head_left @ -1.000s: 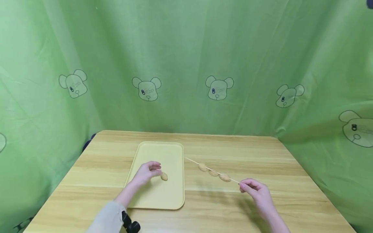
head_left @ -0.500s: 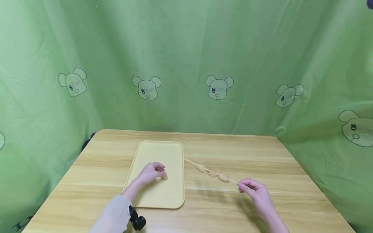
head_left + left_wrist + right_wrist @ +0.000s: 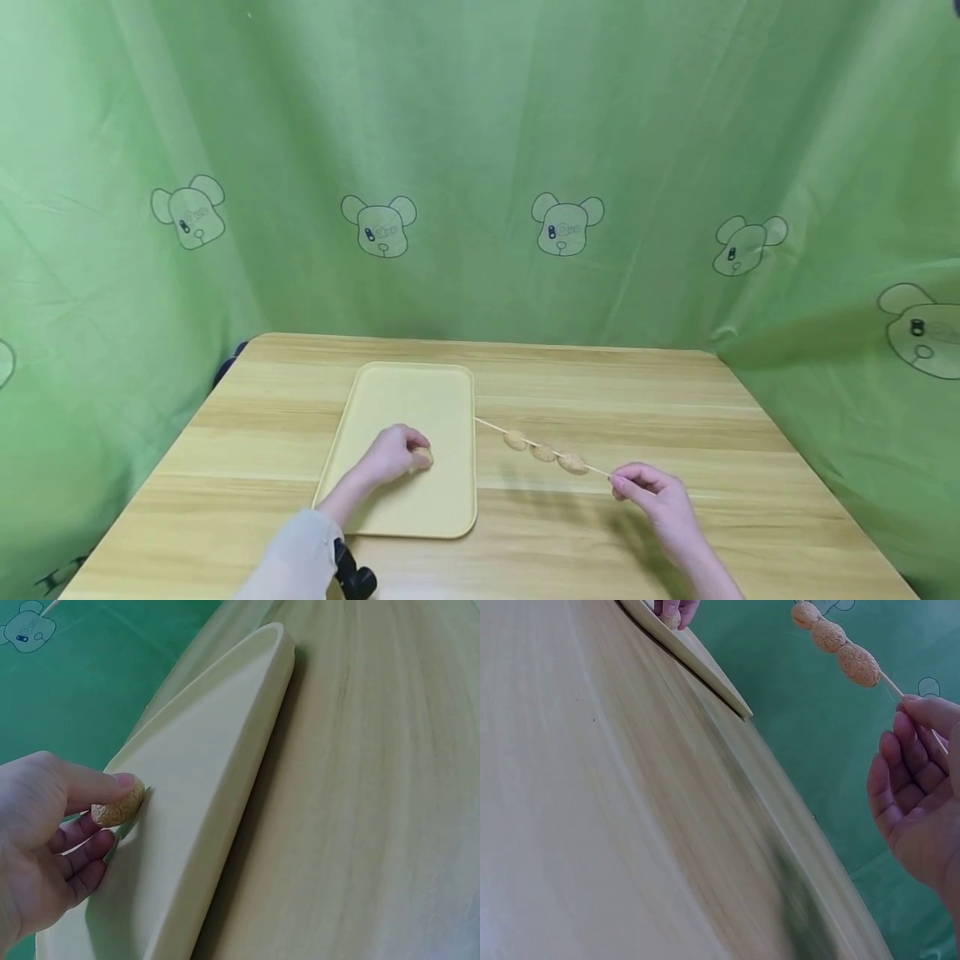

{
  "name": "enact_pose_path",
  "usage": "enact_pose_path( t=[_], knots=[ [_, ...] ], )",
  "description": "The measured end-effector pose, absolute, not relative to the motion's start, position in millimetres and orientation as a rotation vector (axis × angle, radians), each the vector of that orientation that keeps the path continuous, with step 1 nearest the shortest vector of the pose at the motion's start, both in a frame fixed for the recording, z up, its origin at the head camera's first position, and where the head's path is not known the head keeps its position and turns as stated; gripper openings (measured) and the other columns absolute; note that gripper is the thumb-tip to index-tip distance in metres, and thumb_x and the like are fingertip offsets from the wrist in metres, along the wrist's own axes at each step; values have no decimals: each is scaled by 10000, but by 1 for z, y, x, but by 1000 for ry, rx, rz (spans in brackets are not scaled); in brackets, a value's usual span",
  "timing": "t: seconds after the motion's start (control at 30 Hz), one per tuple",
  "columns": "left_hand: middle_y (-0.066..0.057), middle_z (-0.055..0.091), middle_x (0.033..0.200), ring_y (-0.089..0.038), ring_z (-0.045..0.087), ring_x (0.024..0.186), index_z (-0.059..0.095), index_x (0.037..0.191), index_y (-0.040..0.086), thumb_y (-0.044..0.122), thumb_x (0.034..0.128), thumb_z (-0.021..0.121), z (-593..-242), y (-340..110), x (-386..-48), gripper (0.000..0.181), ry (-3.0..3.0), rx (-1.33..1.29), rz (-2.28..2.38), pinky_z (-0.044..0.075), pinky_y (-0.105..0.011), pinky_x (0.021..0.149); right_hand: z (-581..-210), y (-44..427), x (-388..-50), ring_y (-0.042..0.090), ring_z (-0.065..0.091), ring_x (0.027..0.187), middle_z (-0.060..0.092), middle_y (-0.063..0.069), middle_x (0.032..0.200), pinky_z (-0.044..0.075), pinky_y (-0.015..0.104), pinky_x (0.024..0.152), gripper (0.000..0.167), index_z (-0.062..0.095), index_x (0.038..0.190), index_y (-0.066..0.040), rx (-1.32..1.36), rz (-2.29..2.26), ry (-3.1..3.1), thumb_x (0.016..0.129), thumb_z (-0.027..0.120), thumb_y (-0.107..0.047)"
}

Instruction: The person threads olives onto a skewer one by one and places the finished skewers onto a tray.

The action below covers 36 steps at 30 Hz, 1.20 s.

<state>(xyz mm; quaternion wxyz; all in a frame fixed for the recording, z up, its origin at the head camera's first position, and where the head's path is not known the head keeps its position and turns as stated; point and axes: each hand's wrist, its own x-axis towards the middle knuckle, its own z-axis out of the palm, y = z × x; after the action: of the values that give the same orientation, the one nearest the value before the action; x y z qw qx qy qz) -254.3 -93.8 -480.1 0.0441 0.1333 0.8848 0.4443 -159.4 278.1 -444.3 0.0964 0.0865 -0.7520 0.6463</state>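
Note:
Over the pale yellow tray (image 3: 375,392), my left hand (image 3: 392,456) pinches a tan, wrinkled oval ball (image 3: 120,807) between thumb and forefinger. The ball is at or just above the tray's surface; I cannot tell if it touches. In the left wrist view the other fingers of the left hand (image 3: 45,832) curl loosely below it. My right hand (image 3: 660,497) grips a thin wooden skewer (image 3: 598,472) near its lower right end. Three similar oval balls (image 3: 828,636) are threaded along it. The skewer is held above the table, its bare tip pointing left toward the tray's right edge.
The tray lies on the left part of a light wood table (image 3: 585,375). A green curtain (image 3: 472,125) with printed bear heads hangs behind and along both sides. A black device (image 3: 356,575) is strapped at the left wrist, by a light sleeve (image 3: 292,558).
My left hand has moved slightly right and closed its thumb and forefinger on the oval ball on the tray. The skewer has dipped slightly at its tip; the right hand has barely moved.

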Motion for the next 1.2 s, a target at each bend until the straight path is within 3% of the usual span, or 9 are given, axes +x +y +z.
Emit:
enact_pose_path(
  t=[0.17,0.4,0.63,1.2],
  knots=[
    [-32,522,832,-155,495,756,646,880,36,87,682,750,-481,-93,-249,229,2734,445,1432,451,-297,676,-445,276,-159,96,566,670,608,-17,698,475,208,673,107,595,851,140,228,1887,-2262,851,603,33],
    [-32,562,905,-141,511,737,636,938,51,88,752,726,-471,-92,-243,210,2663,464,1579,455,-273,651,-445,272,-159,91,562,668,610,-20,703,476,208,669,51,623,835,93,262,1880,-2264,841,606,45],
    [-45,561,902,-127,501,727,647,964,13,7,744,715,-455,-89,-233,230,2619,561,1644,445,-223,634,-445,270,-160,86,557,671,604,-32,705,482,218,657,38,630,838,72,313,1866,-2298,837,611,40],
    [-123,604,982,-126,529,798,621,1072,-82,4,780,687,-435,-84,-220,311,2304,558,1918,482,-196,690,-449,268,-159,86,558,696,602,-44,732,478,237,653,62,614,861,86,399,1831,-2364,841,608,28]
  ],
)
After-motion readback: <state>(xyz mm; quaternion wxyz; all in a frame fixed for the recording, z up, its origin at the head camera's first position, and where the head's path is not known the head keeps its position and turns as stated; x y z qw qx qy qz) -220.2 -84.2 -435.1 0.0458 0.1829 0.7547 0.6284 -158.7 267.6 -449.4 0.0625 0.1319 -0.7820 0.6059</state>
